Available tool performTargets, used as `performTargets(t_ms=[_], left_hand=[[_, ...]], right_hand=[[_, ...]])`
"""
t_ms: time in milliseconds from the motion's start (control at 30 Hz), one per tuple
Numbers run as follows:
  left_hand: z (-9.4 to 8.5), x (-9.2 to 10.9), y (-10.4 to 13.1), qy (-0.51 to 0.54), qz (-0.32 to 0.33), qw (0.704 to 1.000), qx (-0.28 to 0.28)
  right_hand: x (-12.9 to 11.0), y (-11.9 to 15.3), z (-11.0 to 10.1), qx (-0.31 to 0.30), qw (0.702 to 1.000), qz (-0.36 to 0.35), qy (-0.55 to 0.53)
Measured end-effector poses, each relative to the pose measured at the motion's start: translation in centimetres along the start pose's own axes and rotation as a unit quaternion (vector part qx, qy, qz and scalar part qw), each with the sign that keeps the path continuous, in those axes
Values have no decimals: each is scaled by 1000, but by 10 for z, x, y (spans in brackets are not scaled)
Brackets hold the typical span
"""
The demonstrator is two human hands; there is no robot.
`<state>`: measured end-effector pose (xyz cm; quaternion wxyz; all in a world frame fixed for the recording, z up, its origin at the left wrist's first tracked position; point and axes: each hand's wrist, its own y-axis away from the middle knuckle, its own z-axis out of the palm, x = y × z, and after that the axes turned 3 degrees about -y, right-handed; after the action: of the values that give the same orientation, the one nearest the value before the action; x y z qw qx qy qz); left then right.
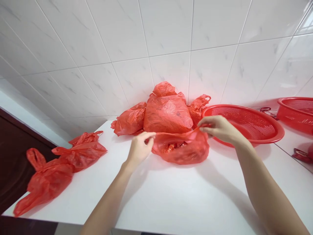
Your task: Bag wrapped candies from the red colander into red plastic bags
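A red plastic bag (pixel 186 153) rests on the white table in front of me, its mouth spread wide. Small wrapped items (pixel 172 147) in red and gold show inside it. My left hand (pixel 141 147) pinches the left edge of the bag's rim. On the other side, my right hand (pixel 217 128) grips the right edge of the rim between thumb and fingers. Right behind stands a large, full red bag (pixel 167 112), knotted on top.
Smaller red bags (pixel 132 119) flank the large one, and more tied bags (pixel 50 181) lie at the table's left end. A red basket (pixel 244 124) sits at the right, beside a reflective surface. A tiled wall (pixel 168 29) rises behind the white table (pixel 171 199).
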<state>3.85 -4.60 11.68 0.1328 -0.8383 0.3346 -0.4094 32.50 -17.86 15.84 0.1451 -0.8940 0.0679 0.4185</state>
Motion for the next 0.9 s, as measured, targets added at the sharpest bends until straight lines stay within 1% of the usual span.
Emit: performTargets(t_ms=[33, 67, 100, 167, 233, 267, 333, 367, 400, 433, 467, 533, 567, 633, 700, 767, 833, 900], left_hand=[[-8, 5, -6, 45, -11, 998, 36], [-16, 12, -12, 92, -25, 993, 68], [-24, 19, -17, 139, -38, 986, 90], [-37, 36, -27, 219, -45, 968, 111], [-46, 52, -36, 272, -27, 955, 113], [-49, 59, -40, 288, -11, 950, 119], [-51, 72, -46, 306, 33, 939, 152], [-51, 77, -47, 305, 54, 936, 167], [-49, 82, -48, 296, 73, 937, 168], [-46, 87, -48, 283, 87, 943, 150], [-42, 92, -47, 266, 97, 952, 115], [-32, 100, -42, 229, 118, 966, 28], [-27, 105, -39, 212, 132, 968, -6], [-16, 112, -33, 179, 163, 969, -49], [-7, 118, -28, 153, 184, 968, -76], [-1, 121, -26, 140, 193, 967, -93], [2, 121, -27, 145, 188, 967, -91], [4, 120, -30, 167, 166, 969, -81]], right_hand=[[-4, 2, -3, 57, 993, -46, -90], [-7, 4, -4, 103, 979, -79, -160], [-11, 6, -5, 135, 963, -102, -209], [-16, 9, -5, 164, 942, -126, -263], [-20, 11, -5, 177, 928, -141, -296], [-21, 12, -4, 187, 919, -152, -312], [-23, 13, -5, 217, 897, -176, -343], [-25, 14, -5, 227, 888, -185, -355], [-26, 15, -4, 229, 883, -190, -363], [-28, 16, -3, 222, 883, -191, -368], [-30, 17, -1, 205, 886, -187, -371], [-34, 19, 6, 158, 898, -176, -372], [-37, 20, 11, 133, 904, -172, -369], [-43, 23, 20, 95, 912, -170, -360], [-49, 27, 26, 70, 918, -176, -349], [-53, 31, 27, 60, 921, -186, -338], [-54, 33, 24, 75, 922, -197, -325], [-53, 33, 19, 101, 925, -203, -305]])
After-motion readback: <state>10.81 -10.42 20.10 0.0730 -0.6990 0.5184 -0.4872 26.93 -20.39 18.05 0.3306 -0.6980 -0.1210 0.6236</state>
